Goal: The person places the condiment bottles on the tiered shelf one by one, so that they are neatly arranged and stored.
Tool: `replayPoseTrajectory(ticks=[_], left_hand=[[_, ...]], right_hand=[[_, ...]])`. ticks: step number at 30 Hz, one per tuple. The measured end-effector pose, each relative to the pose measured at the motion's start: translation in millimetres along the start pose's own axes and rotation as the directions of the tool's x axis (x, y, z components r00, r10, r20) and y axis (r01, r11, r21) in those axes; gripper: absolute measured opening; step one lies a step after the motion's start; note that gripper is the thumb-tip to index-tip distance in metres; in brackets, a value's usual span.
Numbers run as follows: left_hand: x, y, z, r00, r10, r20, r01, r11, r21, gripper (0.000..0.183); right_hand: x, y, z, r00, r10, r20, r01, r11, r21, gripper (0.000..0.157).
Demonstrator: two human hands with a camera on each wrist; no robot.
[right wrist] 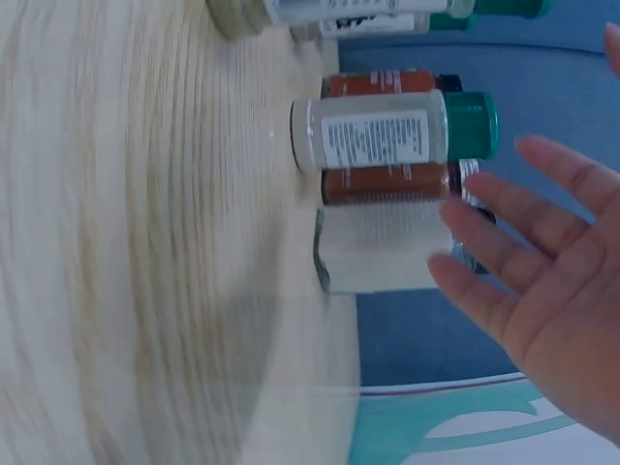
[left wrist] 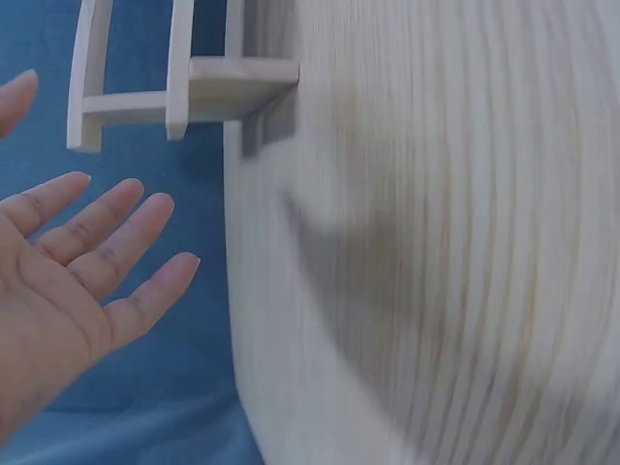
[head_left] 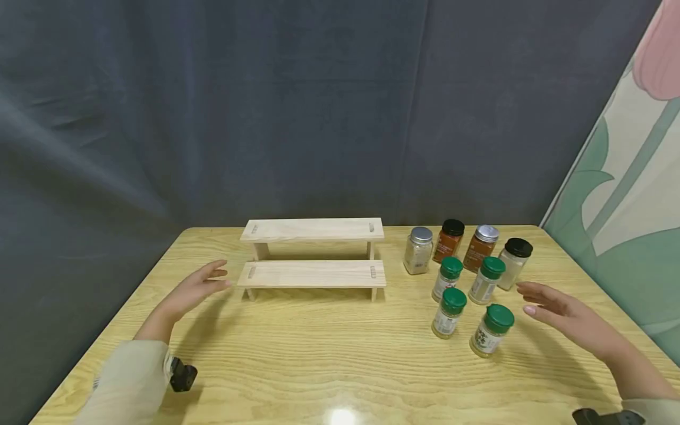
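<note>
A two-tier wooden shelf (head_left: 313, 274) stands at the back middle of the table, its boards bare. My left hand (head_left: 192, 292) hovers to its left, fingers extended and holding nothing; the left wrist view shows the spread palm (left wrist: 58, 291). On the right stands a group of spice jars: green-capped jars (head_left: 487, 330) in front, with black- and silver-capped ones (head_left: 480, 248) behind. Just right of them is my right hand (head_left: 571, 319), fingers loosely extended, nothing in it. In the right wrist view its fingers reach toward a green-capped jar (right wrist: 387, 131) and a white-filled jar (right wrist: 383, 247).
The light wooden table (head_left: 319, 354) runs back to a dark blue curtain (head_left: 297, 118). A panel with a painted flower pattern (head_left: 632, 195) borders the right side. Dark wrist cameras (head_left: 182, 375) sit on both wrists over light sleeves.
</note>
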State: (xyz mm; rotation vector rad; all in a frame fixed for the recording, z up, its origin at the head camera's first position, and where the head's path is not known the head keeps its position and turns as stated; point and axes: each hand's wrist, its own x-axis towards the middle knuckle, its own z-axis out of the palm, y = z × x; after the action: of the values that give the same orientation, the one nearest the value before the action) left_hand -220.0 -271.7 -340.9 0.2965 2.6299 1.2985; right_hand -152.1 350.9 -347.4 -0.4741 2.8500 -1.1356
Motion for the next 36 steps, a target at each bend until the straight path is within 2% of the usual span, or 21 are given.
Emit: replayPoseTrajectory(ticks=[3,6,14,20,25,28,36], left_hand=[[6.5,0.3,5.0,1.0,-0.005,0.002,0.005,1.0,-0.029,0.069],[11.8,1.0,9.1,1.0,-0.009,-0.009,0.009,0.999,-0.05,0.066],[19.5,-1.5,18.9,0.998,-0.038,-0.048,0.031,0.989,-0.143,0.06],[23.7,-4.1,29.0,0.996,-0.076,-0.046,0.066,0.981,-0.185,0.061],[28.3,-7.2,32.4,0.993,-0.103,-0.064,0.086,0.971,-0.225,0.061],[32.4,-8.0,32.6,0.991,-0.114,-0.074,0.093,0.965,-0.244,0.061],[40.8,-12.4,35.5,0.981,-0.136,-0.135,0.09,0.949,-0.301,0.06]], right_hand=[[-0.4,1.0,4.8,0.998,-0.058,0.032,0.054,0.991,0.126,0.04],[-0.8,1.7,8.3,0.991,-0.112,0.069,0.092,0.964,0.25,0.038],[-1.1,2.0,15.8,0.971,-0.185,0.153,0.098,0.887,0.451,0.038],[-1.2,2.8,18.5,0.953,-0.236,0.188,0.11,0.852,0.513,0.041],[1.5,-0.4,21.5,0.953,-0.23,0.195,0.104,0.858,0.503,0.042],[3.7,-3.1,24.2,0.956,-0.23,0.184,0.112,0.863,0.493,0.042],[6.8,-2.0,32.0,0.957,-0.264,0.121,0.16,0.828,0.538,0.043]])
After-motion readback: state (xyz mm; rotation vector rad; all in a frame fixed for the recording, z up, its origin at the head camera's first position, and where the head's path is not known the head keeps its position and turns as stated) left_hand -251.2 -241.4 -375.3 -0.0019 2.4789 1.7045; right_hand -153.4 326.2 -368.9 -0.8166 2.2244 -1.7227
